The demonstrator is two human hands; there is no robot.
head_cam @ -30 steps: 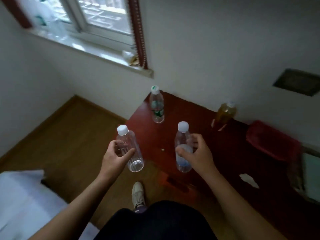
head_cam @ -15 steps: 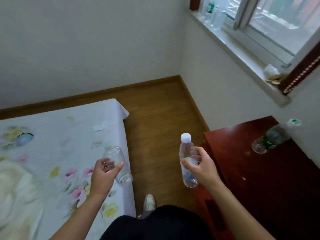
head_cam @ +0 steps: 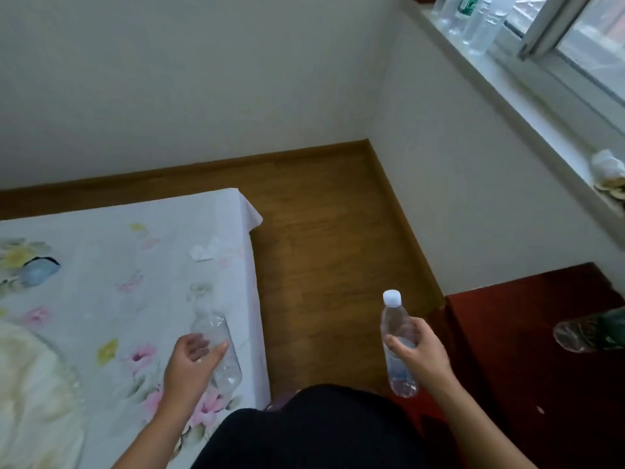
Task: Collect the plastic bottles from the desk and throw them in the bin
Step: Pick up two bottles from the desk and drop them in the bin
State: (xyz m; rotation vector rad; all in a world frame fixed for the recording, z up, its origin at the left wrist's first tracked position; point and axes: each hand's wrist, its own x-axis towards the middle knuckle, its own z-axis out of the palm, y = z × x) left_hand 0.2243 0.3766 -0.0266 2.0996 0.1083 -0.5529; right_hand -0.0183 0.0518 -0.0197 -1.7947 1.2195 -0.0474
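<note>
**Two bottles in hand, one on desk**

- Bed (head_cam: 101, 299) with floral sheet fills the left side; wooden floor (head_cam: 321, 231) runs between it and the dark red desk (head_cam: 541, 384) at lower right.
- Windowsill (head_cam: 507, 93) is top right, with a cluster of clear bottles (head_cam: 480, 25) at its far end.
- Left hand (head_cam: 191, 362) is over the bed corner, fingers and thumb curled round a clear bottle (head_cam: 218, 328). Its top is blurred and I can't tell whether it has a cap.
- Right hand (head_cam: 426, 360) is over the floor, just beside the desk edge. It grips the mid-body of a second clear bottle (head_cam: 393, 319), roughly upright, with its white cap (head_cam: 391, 297) on.
- Third bottle (head_cam: 581, 335), with a green label, is on the desk at the right frame edge. It's blurred and partly cut off.
</note>
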